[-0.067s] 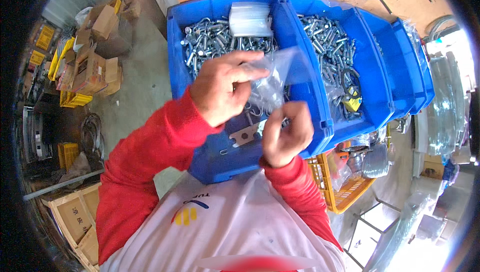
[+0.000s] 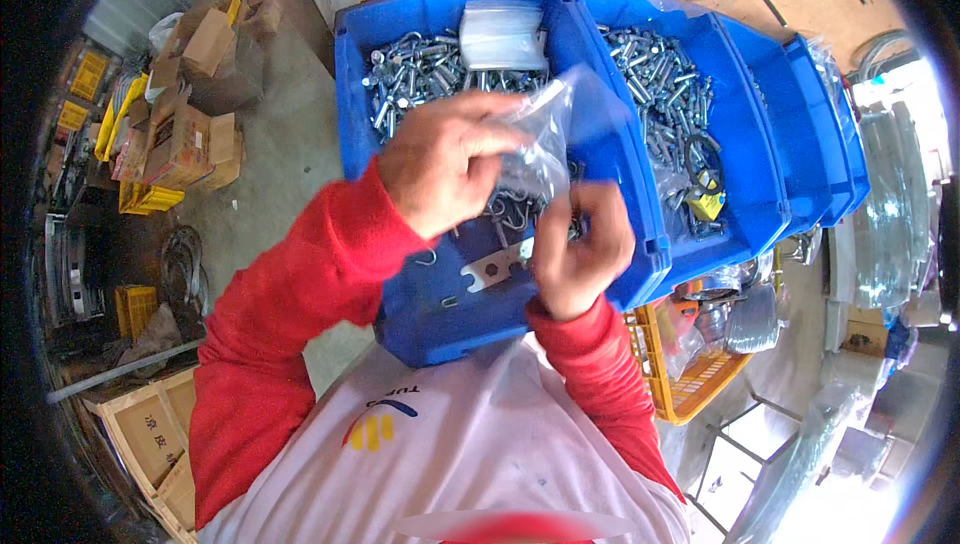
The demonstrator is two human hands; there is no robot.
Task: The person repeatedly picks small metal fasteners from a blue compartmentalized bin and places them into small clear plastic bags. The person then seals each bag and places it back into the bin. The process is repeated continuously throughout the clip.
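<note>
A clear plastic bag is stretched between my hands above the nearest blue bin. My left hand pinches the bag's left side between thumb and fingers. At the bag's lower corner, the curled thumb and fingers of my right hand close on the plastic, partly blurred. Beneath lie loose metal bolts and hooks. A flat metal plate with notches and a hole rests near the bin's front, close to a small U-shaped piece. A stack of clear plastic bags sits on the bolts.
More blue bins continue rightward; the second bin holds bolts, a black ring and a yellow item. Below stands an orange crate. Cardboard boxes are on the left, and a wooden crate at lower left.
My right hand has risen slightly toward the bag's lower corner. The bag has shifted and folded, its upper edge now standing more upright. My left hand has barely moved.
</note>
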